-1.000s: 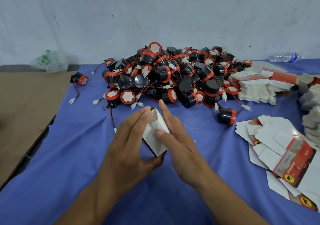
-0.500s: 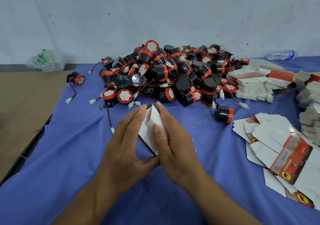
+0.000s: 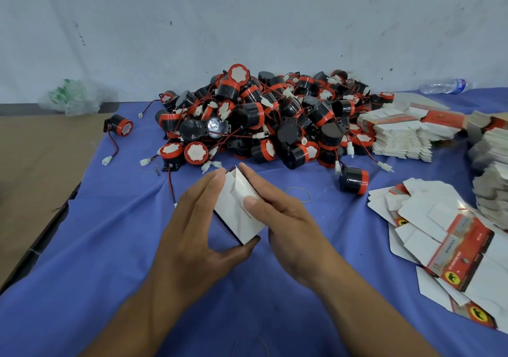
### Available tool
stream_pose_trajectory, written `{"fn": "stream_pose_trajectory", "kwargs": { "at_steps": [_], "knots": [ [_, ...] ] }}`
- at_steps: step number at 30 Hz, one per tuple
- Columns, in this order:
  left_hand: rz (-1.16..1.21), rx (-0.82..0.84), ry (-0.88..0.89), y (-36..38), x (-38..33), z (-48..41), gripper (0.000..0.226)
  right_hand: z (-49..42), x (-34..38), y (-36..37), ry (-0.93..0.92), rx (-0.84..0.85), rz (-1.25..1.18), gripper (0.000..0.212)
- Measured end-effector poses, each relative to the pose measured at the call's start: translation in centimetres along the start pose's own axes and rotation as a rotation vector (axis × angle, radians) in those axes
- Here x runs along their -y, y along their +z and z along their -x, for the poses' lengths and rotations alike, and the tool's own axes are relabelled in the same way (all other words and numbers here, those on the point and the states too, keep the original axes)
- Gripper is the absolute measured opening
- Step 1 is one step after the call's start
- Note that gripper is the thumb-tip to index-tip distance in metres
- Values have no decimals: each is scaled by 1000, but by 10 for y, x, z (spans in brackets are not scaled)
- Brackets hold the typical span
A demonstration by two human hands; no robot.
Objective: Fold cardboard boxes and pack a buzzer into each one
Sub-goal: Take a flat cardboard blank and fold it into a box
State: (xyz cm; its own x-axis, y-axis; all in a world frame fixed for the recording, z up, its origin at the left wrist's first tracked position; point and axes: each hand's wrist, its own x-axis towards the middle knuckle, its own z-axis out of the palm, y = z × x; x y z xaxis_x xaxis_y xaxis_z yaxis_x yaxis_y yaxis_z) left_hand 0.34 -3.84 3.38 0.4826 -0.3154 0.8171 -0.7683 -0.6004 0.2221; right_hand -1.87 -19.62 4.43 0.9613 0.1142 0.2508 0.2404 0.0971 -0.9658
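Note:
A small white cardboard box [image 3: 236, 210] is held between both hands above the blue cloth, its white end flaps facing me. My left hand [image 3: 192, 227] grips it from the left, thumb under its lower corner and fingers along its left side. My right hand [image 3: 277, 216] holds the right side, thumb pressing on the end flap. Behind lies a big pile of black and red buzzers [image 3: 264, 120] with red wires and white plugs. One buzzer [image 3: 353, 180] stands alone at the right, another [image 3: 119, 125] at the far left.
Flat unfolded box blanks [image 3: 445, 241] lie spread at the right, with stacked blanks [image 3: 401, 136] behind them. A rubber band [image 3: 298, 193] lies beside my right hand. A plastic bottle [image 3: 445, 85] and a plastic bag [image 3: 71, 100] rest by the wall. Brown cardboard [image 3: 35, 169] covers the left.
My right thumb has slid a little along the end flap; the left thumb has shifted under the box's lower corner. Both hands keep the box in nearly the same place.

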Motion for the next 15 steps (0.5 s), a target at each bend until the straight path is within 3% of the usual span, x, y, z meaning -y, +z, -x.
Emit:
{"fn": "stream_pose_trajectory", "kwargs": {
  "at_steps": [2, 7, 10, 15],
  "knots": [
    [46, 30, 21, 2, -2, 0, 80, 0, 0, -3, -16, -33, 3, 46],
    [226, 200, -109, 2, 6, 0, 85, -1, -2, -11, -106, -144, 392, 58],
    [388, 266, -329, -4, 20, 4, 72, 1, -1, -24, -104, -15, 558, 81],
    [642, 556, -429, -11, 39, 8, 64, 3, -3, -33, -69, 203, 795, 90]
  ]
}}
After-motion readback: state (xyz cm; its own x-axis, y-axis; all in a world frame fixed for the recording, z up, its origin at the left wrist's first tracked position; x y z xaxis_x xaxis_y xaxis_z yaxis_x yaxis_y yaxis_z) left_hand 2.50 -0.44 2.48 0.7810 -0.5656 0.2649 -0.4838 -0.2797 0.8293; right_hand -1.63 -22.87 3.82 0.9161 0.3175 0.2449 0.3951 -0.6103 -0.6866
